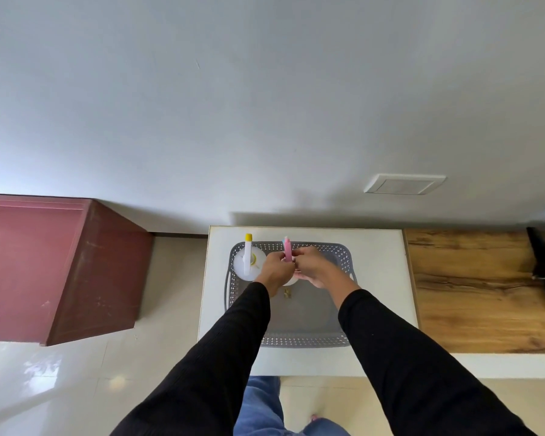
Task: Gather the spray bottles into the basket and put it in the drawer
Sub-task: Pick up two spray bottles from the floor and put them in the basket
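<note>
Hands meeting at frame centre over basket (291, 341), both on pink bottle (287, 248). Left hand (276, 269) curled round bottle's left side; right hand (310, 265) curled in from right, fingers pinching near neck. Both grips closed on same bottle; exact finger contact hidden by knuckles.

Key relation: pink bottle directly between the two grips, long axis near vertical, seen almost end-on, so pink trigger head points toward top of frame. Body mostly hidden under hands, white base edge just visible below them. Standing in, or being lowered into, basket's far half; cannot tell whether base already on basket floor. Neither hand nearer: equal reach.

Yellow bottle (248, 261) already upright in basket's upper-left corner, just left of left hand, apart from it. White round body, white trigger, yellow nozzle tip.

Basket: grey plastic, rectangular, rounded corners, perforated lattice walls, smooth floor. Sits on white tabletop (375, 278), glossy laminate. Small gold-coloured item on basket floor below hands, too small to identify.

Likely next: release pink bottle upright beside yellow one, then lift basket. Drawer not identifiable in view.
</note>
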